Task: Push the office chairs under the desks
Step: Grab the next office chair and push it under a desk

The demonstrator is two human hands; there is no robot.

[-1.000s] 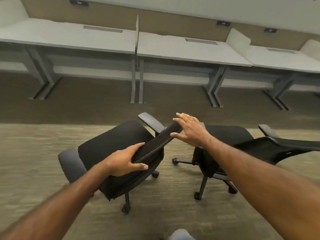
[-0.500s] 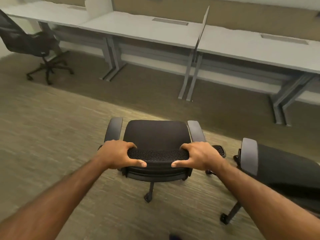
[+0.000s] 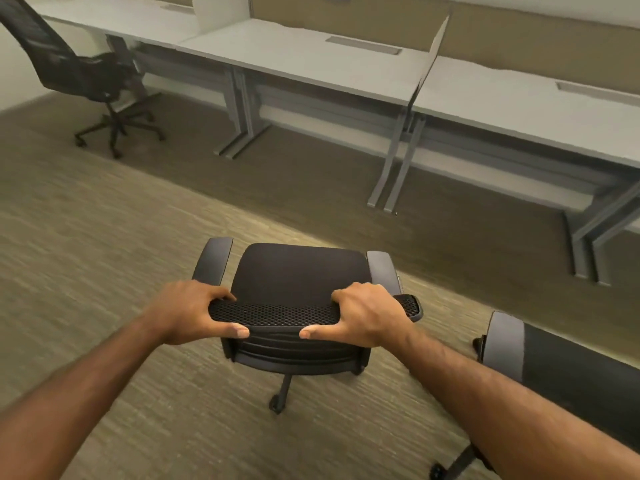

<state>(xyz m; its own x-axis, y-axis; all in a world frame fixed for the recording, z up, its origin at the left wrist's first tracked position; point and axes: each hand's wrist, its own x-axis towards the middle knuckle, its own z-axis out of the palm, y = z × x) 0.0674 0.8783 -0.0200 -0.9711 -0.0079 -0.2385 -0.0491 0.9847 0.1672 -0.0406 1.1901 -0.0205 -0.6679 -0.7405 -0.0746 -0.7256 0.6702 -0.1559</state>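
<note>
A black office chair (image 3: pixel 299 271) with grey armrests stands on the carpet in front of me, its seat facing the desks. My left hand (image 3: pixel 194 311) grips the left end of its mesh backrest top. My right hand (image 3: pixel 363 315) grips the right end. Beyond it runs a row of white desks (image 3: pixel 311 60) on grey legs, with open floor between chair and desks. A second black chair (image 3: pixel 568 372) sits close at my lower right, partly hidden by my right forearm. A third black chair (image 3: pixel 79 74) stands at the far left by the desks.
A thin upright divider panel (image 3: pixel 429 60) separates two desktops. Grey desk legs (image 3: pixel 391 174) stand ahead and slightly right of the held chair, with another pair (image 3: pixel 242 126) to the left. The floor is striped beige carpet (image 3: pixel 104 237).
My right hand closed on the backrest beside my left, and the chair swung round to face the desks. Since then it has rolled slightly forward; my view turned left.
</note>
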